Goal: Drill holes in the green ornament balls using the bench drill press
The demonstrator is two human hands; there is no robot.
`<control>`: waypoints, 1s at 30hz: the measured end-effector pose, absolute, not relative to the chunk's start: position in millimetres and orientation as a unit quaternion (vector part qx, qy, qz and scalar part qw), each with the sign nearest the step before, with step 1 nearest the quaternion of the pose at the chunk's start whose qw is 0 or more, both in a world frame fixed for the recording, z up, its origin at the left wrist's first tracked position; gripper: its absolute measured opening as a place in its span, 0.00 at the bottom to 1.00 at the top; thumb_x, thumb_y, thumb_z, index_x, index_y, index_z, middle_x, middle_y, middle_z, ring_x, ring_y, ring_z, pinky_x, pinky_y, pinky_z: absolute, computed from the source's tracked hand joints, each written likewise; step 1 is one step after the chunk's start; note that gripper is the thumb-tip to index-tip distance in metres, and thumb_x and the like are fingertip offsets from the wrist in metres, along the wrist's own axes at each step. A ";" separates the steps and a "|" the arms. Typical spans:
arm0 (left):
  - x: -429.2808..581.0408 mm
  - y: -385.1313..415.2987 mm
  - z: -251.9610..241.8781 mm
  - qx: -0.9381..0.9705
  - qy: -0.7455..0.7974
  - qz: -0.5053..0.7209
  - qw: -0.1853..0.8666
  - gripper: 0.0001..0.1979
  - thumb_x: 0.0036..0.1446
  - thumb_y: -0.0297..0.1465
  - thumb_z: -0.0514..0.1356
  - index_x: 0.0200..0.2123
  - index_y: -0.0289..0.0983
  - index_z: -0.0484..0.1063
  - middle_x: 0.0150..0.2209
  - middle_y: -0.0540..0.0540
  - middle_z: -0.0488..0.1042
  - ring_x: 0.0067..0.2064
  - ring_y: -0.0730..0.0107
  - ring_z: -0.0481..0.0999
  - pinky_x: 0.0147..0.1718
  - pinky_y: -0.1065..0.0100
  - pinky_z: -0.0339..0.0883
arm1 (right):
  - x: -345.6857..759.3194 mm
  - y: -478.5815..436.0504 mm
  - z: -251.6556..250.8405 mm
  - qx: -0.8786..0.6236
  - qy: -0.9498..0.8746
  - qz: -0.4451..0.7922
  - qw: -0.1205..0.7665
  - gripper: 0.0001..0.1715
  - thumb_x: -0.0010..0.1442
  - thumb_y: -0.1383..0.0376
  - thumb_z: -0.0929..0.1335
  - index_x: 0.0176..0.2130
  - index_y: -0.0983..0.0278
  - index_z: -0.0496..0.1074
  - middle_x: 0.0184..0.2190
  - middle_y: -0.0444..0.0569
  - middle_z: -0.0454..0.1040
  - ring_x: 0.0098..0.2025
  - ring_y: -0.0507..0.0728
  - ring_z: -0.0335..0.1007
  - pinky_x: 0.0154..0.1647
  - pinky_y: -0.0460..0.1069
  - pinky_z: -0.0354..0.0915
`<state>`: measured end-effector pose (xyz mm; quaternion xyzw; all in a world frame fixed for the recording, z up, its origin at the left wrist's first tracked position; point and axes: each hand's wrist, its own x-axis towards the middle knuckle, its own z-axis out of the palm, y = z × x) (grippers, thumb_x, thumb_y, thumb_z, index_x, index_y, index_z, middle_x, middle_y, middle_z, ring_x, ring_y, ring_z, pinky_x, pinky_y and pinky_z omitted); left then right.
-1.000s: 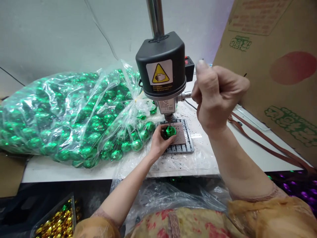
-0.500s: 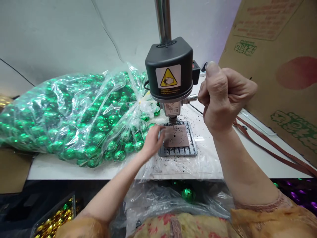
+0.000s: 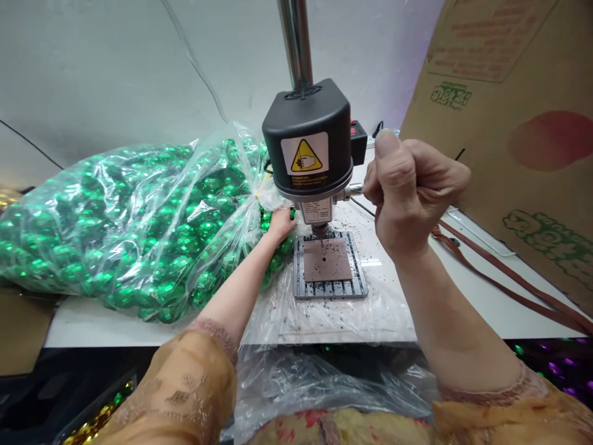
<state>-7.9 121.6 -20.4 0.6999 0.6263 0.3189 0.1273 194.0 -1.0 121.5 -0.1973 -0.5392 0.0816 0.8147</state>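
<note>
My right hand (image 3: 412,191) is closed in a fist around the end of the metal feed handle (image 3: 354,190) on a small black drill press (image 3: 308,139). My left hand (image 3: 281,224) is in among shiny green faceted balls (image 3: 293,213), left of the drill's lower housing. Its fingertips touch the balls but are partly hidden, so I cannot tell if they hold one. Under the chuck (image 3: 319,230), a brown square plate (image 3: 327,259) with a small dark hole lies on the slotted metal base (image 3: 357,285). Dark crumbs are scattered over both.
A big clear plastic bag (image 3: 139,228) full of green balls, tied at its neck, fills the left of the white table (image 3: 92,324). A tall cardboard box (image 3: 495,142) and a brown strap (image 3: 514,278) are at right. Below the front edge hangs plastic sheeting (image 3: 333,377).
My left hand has moved from beside the brown plate, up and away from me, into the green balls. The right hand keeps its grip on the handle. The view has shifted slightly.
</note>
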 end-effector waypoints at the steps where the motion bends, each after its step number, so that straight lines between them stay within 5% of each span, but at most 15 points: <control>1: -9.5 114.9 -18.9 0.697 0.622 0.331 0.134 0.12 0.49 0.27 0.69 0.40 0.34 0.77 0.41 0.38 0.80 0.49 0.50 0.77 0.50 0.59 0.69 | 194.2 -1.1 121.4 -0.191 -0.539 0.086 0.816 0.26 0.63 0.61 0.69 0.16 0.62 0.62 0.12 0.38 0.58 0.15 0.44 0.50 0.18 0.48 0.51; 7: -13.2 34.8 -16.3 0.578 0.538 0.497 0.362 0.24 0.56 0.42 0.66 0.53 0.37 0.69 0.40 0.43 0.79 0.40 0.62 0.79 0.39 0.63 0.74 | 193.7 -1.8 120.2 -0.172 -0.527 0.106 0.825 0.26 0.63 0.64 0.68 0.16 0.64 0.63 0.13 0.36 0.58 0.15 0.42 0.51 0.19 0.45 0.52; 12: 0.5 -4.6 -30.5 0.523 0.457 0.527 0.491 0.28 0.50 0.44 0.72 0.50 0.38 0.70 0.40 0.45 0.79 0.42 0.68 0.79 0.44 0.67 0.73 | 193.8 -0.5 119.0 -0.167 -0.527 0.114 0.825 0.26 0.63 0.62 0.69 0.16 0.62 0.61 0.12 0.37 0.56 0.15 0.43 0.50 0.18 0.47 0.51; 30: 26.6 -9.3 -56.0 0.684 0.488 0.428 0.335 0.29 0.52 0.36 0.71 0.55 0.38 0.70 0.51 0.42 0.77 0.51 0.58 0.77 0.53 0.57 0.72 | 195.3 -6.1 120.1 -0.189 -0.538 0.105 0.815 0.26 0.63 0.62 0.69 0.16 0.64 0.62 0.13 0.37 0.56 0.16 0.42 0.51 0.19 0.46 0.53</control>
